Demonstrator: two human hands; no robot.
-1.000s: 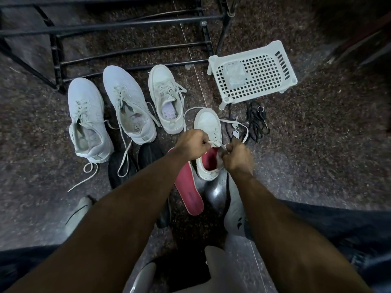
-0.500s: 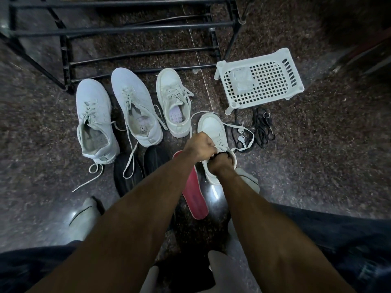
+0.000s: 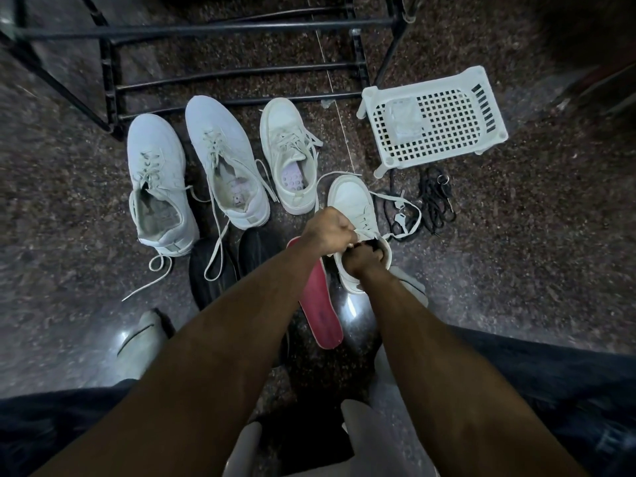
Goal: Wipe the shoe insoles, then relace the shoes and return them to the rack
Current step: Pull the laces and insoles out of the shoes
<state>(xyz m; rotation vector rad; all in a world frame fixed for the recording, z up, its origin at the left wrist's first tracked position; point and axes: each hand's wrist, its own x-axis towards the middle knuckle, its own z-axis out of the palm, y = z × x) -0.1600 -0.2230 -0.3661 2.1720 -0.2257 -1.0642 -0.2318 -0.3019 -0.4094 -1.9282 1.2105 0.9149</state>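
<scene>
Speckled floor [image 3: 516, 270]: white shoe [image 3: 351, 197] upright; left hand [image 3: 330, 232] fingers grip tongue, right hand [image 3: 364, 259] inside, fingers hidden.

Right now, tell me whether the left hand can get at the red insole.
Probably yes: the red insole lies uncovered on the floor just under the left hand, though that hand grips the shoe.
</scene>
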